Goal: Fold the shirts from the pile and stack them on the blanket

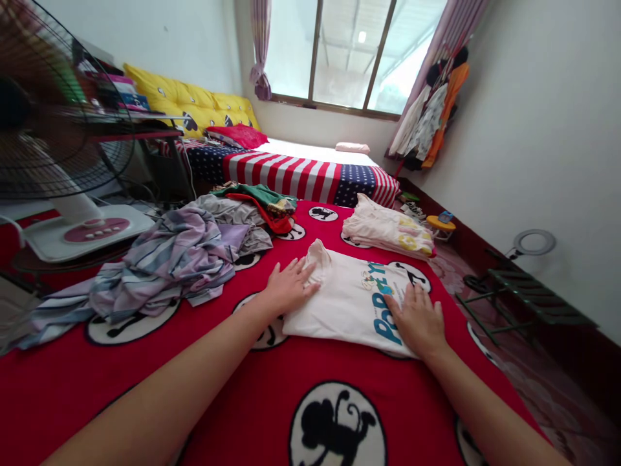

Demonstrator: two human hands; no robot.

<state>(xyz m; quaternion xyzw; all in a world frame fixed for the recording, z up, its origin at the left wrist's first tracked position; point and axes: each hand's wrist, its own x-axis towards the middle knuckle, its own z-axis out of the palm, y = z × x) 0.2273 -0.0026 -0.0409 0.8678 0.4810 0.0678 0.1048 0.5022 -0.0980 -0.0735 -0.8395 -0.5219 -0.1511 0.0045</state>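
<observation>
A white T-shirt point(339, 304) with blue lettering lies folded into a rough rectangle on the red blanket point(233, 401). My left hand point(291, 287) rests flat near its collar end, fingers stretched out over the bunched neckline. On the printed end, at the right, my right hand point(418, 320) is spread flat with the palm down. Neither hand grips the cloth. Behind the shirt sits a folded cream garment point(385, 226) with yellow prints.
A rumpled striped cloth point(165, 259) and a green and red garment point(269, 204) are heaped at the left. Beyond them stands a white fan point(87, 226). A bed with a flag-pattern cover point(291, 175) is at the back, and a dark green stool point(538, 298) is on the right.
</observation>
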